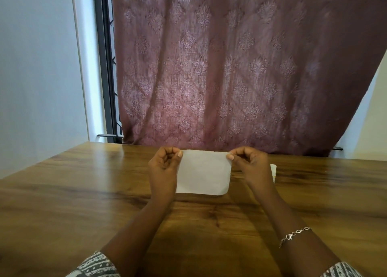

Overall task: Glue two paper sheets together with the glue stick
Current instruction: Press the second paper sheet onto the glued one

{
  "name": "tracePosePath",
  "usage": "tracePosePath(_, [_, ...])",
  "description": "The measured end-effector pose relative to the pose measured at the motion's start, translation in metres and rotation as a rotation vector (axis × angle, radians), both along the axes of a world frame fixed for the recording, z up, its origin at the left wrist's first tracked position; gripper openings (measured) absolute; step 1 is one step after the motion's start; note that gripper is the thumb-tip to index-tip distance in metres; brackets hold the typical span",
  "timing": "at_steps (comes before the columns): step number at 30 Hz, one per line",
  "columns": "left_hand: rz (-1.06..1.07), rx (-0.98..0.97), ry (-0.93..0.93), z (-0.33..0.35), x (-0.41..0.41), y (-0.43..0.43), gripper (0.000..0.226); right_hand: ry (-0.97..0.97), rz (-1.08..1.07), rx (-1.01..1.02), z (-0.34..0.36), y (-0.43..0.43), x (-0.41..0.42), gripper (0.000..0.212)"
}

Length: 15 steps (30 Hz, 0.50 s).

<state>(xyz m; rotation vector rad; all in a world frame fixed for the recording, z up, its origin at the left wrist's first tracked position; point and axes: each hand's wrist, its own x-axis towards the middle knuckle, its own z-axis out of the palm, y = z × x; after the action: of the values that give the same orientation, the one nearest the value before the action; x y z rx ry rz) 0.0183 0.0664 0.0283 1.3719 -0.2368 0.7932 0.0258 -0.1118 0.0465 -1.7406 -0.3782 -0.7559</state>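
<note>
A white paper sheet (pixel 204 172) with rounded corners hangs upright above the wooden table (pixel 83 193). My left hand (pixel 164 167) pinches its top left corner between thumb and fingers. My right hand (pixel 249 165) pinches the top right corner the same way. Whether this is one sheet or two pressed together cannot be told. A small white object (pixel 273 172) lies on the table just behind my right hand, mostly hidden; it may be the glue stick.
A patterned maroon curtain (pixel 230 67) hangs behind the table's far edge. A dark window frame (pixel 106 67) and a white wall (pixel 37 67) stand at the left. A bracelet (pixel 294 234) sits on my right wrist.
</note>
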Motion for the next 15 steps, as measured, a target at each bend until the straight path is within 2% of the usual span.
tracePosePath(3, [0.217, 0.265, -0.061, 0.0, -0.002, -0.002, 0.006, -0.036, -0.035, -0.018, 0.0, 0.001, -0.002, 0.02])
tracePosePath(6, [0.453, 0.581, -0.175, -0.002, -0.001, -0.006, 0.032, -0.091, -0.056, -0.078, -0.001, 0.005, -0.003, 0.015])
tracePosePath(10, [0.513, 0.779, -0.304, 0.002, -0.002, -0.016, 0.024, -0.197, -0.083, -0.212, -0.003, 0.008, -0.001, 0.009])
tracePosePath(15, [0.528, 0.94, -0.395, 0.019, 0.006, -0.031, 0.024, -0.232, -0.089, -0.253, -0.003, 0.008, -0.003, 0.031])
